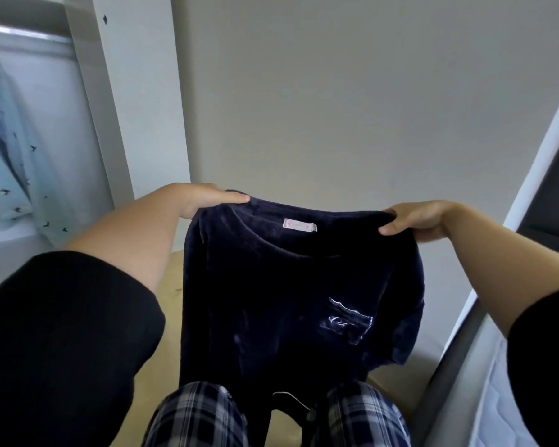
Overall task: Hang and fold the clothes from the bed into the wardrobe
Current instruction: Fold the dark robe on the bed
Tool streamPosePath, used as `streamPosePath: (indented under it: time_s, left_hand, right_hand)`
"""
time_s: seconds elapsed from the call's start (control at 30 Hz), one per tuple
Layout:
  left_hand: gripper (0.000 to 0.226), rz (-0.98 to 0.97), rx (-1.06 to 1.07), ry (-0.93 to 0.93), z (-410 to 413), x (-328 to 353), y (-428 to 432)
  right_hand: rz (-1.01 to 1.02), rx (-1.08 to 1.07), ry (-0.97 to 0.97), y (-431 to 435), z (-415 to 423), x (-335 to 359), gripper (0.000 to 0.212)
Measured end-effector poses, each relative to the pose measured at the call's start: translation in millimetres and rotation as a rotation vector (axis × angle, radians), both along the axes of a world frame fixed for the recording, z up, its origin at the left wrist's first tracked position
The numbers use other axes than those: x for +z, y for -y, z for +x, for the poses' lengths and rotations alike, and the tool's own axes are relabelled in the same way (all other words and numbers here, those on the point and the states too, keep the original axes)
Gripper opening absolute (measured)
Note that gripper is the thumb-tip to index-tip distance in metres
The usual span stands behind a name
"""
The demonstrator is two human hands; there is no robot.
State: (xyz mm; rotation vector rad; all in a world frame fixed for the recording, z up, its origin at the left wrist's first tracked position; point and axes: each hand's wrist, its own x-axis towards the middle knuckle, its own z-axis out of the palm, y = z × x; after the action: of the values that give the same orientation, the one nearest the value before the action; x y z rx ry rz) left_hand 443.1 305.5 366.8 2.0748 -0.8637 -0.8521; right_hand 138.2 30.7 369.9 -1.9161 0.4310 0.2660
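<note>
**Navy top held up by both shoulders, ready to fold or hang**

The wall [336, 91] fills the view ahead, plain and bare. At left stands the open wardrobe [110, 108], its rail [26, 35] high up with a pale blue garment [10, 150] hanging on it and a shelf below. At right the bed [510, 391] runs along the frame edge, its frame close to the person's right leg.

The navy top [288, 301] hangs in front of the person, clear of the floor [171, 285], front side toward the camera, label showing at the neck. The left hand [204, 196] grasps the left shoulder seam with the thumb on top; the right hand [417, 219] pinches the right shoulder, fingers curled round the cloth.

To do this step well, I judge the shoulders should be kept level and taut so the body drops straight and the sleeves fall free before a fold or a hanger goes in. No hanger is in view.

Open room lies ahead and to the left toward the wardrobe; its side panel is the edge to clear when swinging the top that way. The bed frame hems in the right side.
</note>
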Motion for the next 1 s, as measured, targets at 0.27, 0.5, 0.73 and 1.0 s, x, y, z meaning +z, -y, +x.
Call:
streamPosePath:
  time_s: [0.27,0.5,0.73,1.0]
  left_hand:
    - [0.046,0.123,-0.307,-0.173,1.8,-2.3,-19.7]
    - [0.015,-0.022,0.035,0.276,0.1,11.4,-6.6]
    - [0.041,0.022,0.091,0.522,-5.2,39.7,18.7]
    - [0.074,0.006,0.191,0.239,-16.2,33.6,29.6]
  right_hand:
    - [-0.105,-0.253,-0.002,3.7,4.0,-13.2,0.028]
    - [-0.963,-0.455,0.111,-12.2,25.2,-0.7,0.020]
    - [-1.011,-0.623,0.283,-19.6,57.1,34.1,0.033]
    - [-0.652,-0.934,0.350,-9.4,60.9,20.2,0.044]
